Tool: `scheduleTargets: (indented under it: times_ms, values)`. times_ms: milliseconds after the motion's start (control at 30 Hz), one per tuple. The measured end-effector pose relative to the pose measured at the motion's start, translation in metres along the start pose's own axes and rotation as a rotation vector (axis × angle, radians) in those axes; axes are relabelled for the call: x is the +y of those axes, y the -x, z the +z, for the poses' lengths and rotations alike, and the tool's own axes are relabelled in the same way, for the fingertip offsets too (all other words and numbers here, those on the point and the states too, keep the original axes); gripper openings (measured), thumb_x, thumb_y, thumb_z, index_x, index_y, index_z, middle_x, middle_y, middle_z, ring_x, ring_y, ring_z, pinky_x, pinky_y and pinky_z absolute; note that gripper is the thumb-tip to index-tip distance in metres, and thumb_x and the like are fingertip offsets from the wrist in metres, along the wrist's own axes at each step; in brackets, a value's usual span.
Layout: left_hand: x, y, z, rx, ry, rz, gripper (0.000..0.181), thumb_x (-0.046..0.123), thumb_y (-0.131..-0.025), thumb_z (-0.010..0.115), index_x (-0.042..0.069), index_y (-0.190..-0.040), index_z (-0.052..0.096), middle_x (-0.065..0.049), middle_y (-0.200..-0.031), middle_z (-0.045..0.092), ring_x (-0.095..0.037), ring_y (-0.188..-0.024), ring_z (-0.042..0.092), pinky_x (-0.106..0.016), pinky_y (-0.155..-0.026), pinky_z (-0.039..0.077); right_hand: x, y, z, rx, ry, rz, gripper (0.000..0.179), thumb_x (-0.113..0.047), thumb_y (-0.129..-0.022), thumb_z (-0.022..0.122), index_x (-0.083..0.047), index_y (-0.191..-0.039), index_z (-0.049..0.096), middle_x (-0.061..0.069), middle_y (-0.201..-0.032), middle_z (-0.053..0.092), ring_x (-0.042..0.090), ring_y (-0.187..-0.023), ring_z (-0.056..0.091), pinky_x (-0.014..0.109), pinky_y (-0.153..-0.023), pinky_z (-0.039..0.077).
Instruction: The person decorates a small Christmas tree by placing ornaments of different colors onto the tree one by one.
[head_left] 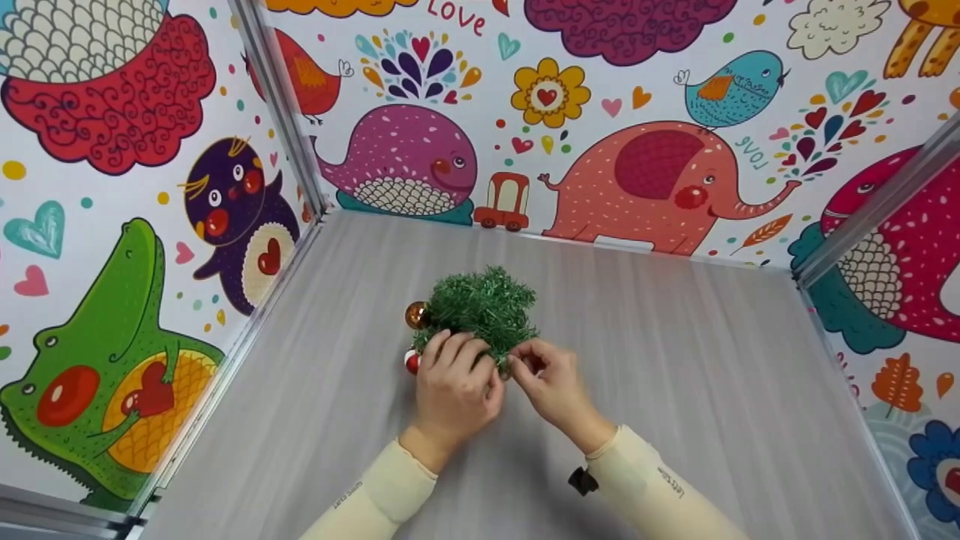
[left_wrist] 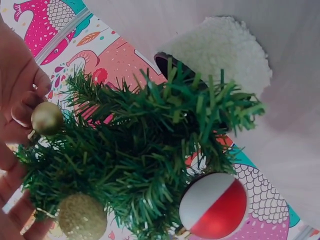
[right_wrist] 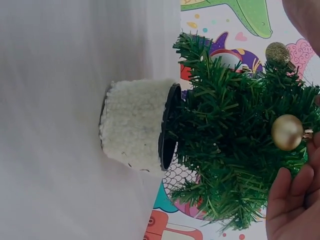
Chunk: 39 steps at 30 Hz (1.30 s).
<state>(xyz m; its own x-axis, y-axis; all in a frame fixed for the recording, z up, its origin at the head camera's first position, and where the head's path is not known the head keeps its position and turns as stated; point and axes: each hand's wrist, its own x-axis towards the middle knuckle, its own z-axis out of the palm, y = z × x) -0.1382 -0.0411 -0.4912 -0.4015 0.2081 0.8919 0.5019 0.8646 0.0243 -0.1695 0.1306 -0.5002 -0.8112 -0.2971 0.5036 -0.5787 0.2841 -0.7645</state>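
Observation:
A small artificial Christmas tree [head_left: 480, 304] stands in a pot [right_wrist: 135, 125] wrapped in fluffy white. My left hand [head_left: 459, 382] lies over the near side of the tree, its fingers curled about the tip of the foliage. My right hand [head_left: 551, 382] pinches at the cap of a smooth gold bauble [right_wrist: 287, 132] beside the green branches. On the left side hang a red-and-white bauble [left_wrist: 214, 206] and a glittery gold bauble [left_wrist: 82, 217]. A shiny amber-gold bauble [head_left: 416, 315] shows farther back. Foliage hides some fingertips.
The grey wood-grain table [head_left: 675, 360] extends around the tree. Walls printed with cartoon animals [head_left: 630, 195] enclose it at the back and sides. Metal frame posts [head_left: 289, 112] stand at the corners. A small black piece [head_left: 583, 481] is by the right sleeve.

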Motion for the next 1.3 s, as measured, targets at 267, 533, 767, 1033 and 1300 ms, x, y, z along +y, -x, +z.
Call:
scheduleTargets:
  times_ms: [267,533,767,1033,1300]
  values:
    - [0.002,-0.001,0.001,-0.005,-0.005,-0.040,0.014,0.016,-0.077,0.060,0.012,-0.064,0.062,-0.004,-0.084,0.065,-0.029,-0.090,0.062,-0.050,-0.094,0.045,-0.035,-0.006,0.000,0.047,-0.053,0.083,0.011,0.008,-0.089,0.064,0.000,-0.083,0.068,0.007,-0.066,0.063,0.010,-0.051,0.047,0.021,-0.046,0.037]
    - [0.004,-0.003,0.000,-0.048,-0.032,-0.033,0.010,0.013,-0.074,0.060,0.011,-0.064,0.062,-0.005,-0.086,0.064,-0.028,-0.093,0.061,-0.048,-0.098,0.043,-0.003,0.001,0.001,-0.006,0.038,0.108,0.014,-0.003,-0.088,0.071,-0.015,-0.082,0.071,-0.009,-0.058,0.051,0.005,-0.048,0.040,0.021,-0.044,0.031]
    - [0.004,-0.002,-0.001,-0.056,-0.049,-0.013,0.007,0.011,-0.072,0.063,0.011,-0.065,0.064,-0.004,-0.089,0.066,-0.027,-0.096,0.062,-0.049,-0.100,0.042,-0.002,0.004,0.000,-0.043,0.235,-0.023,0.011,-0.006,-0.086,0.071,-0.017,-0.083,0.071,-0.016,-0.058,0.048,0.000,-0.046,0.039,0.022,-0.042,0.035]
    - [0.000,0.002,-0.001,-0.029,-0.031,0.032,0.010,0.012,-0.075,0.063,0.012,-0.065,0.062,-0.005,-0.091,0.066,-0.028,-0.097,0.062,-0.049,-0.099,0.042,-0.001,0.007,0.003,-0.033,0.193,0.013,0.012,-0.006,-0.088,0.069,-0.018,-0.085,0.072,-0.015,-0.059,0.048,0.002,-0.046,0.040,0.023,-0.043,0.037]
    - [-0.002,0.003,-0.001,-0.024,-0.021,0.043,0.011,0.013,-0.075,0.064,0.012,-0.064,0.062,-0.005,-0.091,0.066,-0.028,-0.097,0.062,-0.049,-0.098,0.042,0.000,0.006,0.002,-0.021,0.177,-0.019,0.011,-0.006,-0.087,0.070,-0.017,-0.085,0.072,-0.015,-0.059,0.048,0.001,-0.046,0.039,0.023,-0.042,0.037]
